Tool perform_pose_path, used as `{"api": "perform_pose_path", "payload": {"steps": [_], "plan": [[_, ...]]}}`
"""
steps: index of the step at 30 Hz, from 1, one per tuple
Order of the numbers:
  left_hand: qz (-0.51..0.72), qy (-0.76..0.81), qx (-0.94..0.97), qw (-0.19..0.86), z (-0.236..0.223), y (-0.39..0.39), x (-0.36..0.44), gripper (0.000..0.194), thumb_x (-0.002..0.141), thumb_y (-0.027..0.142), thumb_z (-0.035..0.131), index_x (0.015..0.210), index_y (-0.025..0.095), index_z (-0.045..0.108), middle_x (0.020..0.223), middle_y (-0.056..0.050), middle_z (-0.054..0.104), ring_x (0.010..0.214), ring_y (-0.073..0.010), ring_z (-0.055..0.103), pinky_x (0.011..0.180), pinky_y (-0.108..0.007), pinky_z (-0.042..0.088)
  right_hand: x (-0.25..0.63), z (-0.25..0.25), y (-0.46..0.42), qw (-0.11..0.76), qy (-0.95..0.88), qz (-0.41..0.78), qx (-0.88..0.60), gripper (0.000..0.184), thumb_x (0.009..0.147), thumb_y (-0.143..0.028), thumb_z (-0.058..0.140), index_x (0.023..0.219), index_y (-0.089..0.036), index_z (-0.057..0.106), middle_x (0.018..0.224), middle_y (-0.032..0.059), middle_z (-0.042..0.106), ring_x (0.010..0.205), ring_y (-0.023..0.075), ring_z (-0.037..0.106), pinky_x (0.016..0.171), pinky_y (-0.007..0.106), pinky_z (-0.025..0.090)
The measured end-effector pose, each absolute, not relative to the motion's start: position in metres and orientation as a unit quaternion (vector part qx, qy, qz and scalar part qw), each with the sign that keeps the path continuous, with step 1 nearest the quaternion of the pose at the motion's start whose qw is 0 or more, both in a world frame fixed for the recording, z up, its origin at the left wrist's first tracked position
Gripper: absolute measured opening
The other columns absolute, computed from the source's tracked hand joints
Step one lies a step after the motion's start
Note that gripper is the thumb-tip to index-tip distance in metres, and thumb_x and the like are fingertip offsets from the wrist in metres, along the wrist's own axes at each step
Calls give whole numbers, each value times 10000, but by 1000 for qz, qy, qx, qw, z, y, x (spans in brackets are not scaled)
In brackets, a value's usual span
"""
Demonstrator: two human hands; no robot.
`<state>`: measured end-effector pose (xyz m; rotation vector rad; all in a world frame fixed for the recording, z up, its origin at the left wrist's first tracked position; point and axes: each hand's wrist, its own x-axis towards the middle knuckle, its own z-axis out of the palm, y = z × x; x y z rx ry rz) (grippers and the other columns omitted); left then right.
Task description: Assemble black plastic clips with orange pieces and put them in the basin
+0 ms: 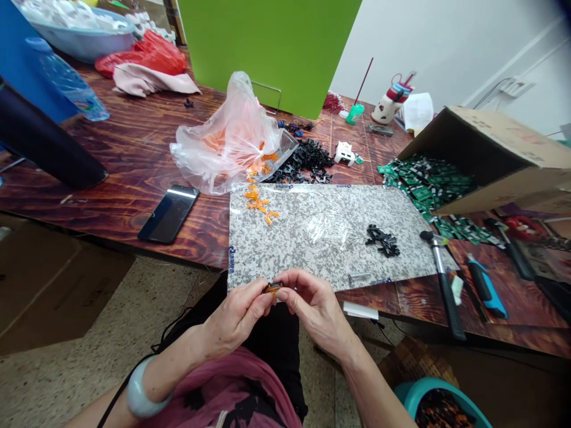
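Holding, left side: the left hand [234,315], wearing a pale green bangle [141,389] on its wrist, is curled, thumb and fingertips pinching inward.
Held piece: a small amber plastic part [273,288] sits between both hands, over the edge of the sheet. The fingers hide most of it, so its exact shape is hard to make out; it perhaps matches the orange parts.
Right hand: the right hand [314,309] also grips the piece with its fingertips, which suggests close work held near the eyes.
Phone: a black smartphone [168,214] lies face up on the wooden table [116,172], left of the sheet.
Orange parts: orange plastic parts [257,205] lie on the sheet's near-top corner, just below a clear plastic bag [227,139] that holds more.
Sheet: a granite-pattern sheet [321,238] carries a cluster of black plastic parts [382,241], within easy reach.
Right side: a steel-shafted hammer [441,279] lies across the sheet's edge; a tipped cardboard box [486,154] spills green pieces [423,187], its inside shadowed.
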<state>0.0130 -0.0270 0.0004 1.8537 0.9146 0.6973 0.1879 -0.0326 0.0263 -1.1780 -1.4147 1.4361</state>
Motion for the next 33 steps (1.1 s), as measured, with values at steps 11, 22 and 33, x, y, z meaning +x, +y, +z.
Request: {"api": "perform_pose_path", "payload": {"steps": [11,22,33], "plan": [[289,362,770,438,1,-30,14,242,937,223,329,745,204,476,653,15,501,585,-133,475,568,-234,378,189,28,-42,386,-595,527,-469,132,886,-282,534,937,-186,610,825,21,616,746,132,599,685,240,489],[280,347,781,438,-1,-32,15,251,941,243,291,747,213,446,643,11,481,568,-141,449,563,-247,377,188,27,-49,394,-622,462,-496,129,881,-285,542,908,-182,615,802,27,620,721,137,590,660,241,476],[266,339,796,425,-2,-32,13,234,943,227,289,784,208,460,649,10,494,565,-139,451,556,-248,371,190,23,-49,390,-621,477,-484,136,874,-300,556,919,-195,631,817,32,640,733,144,600,672,253,491]]}}
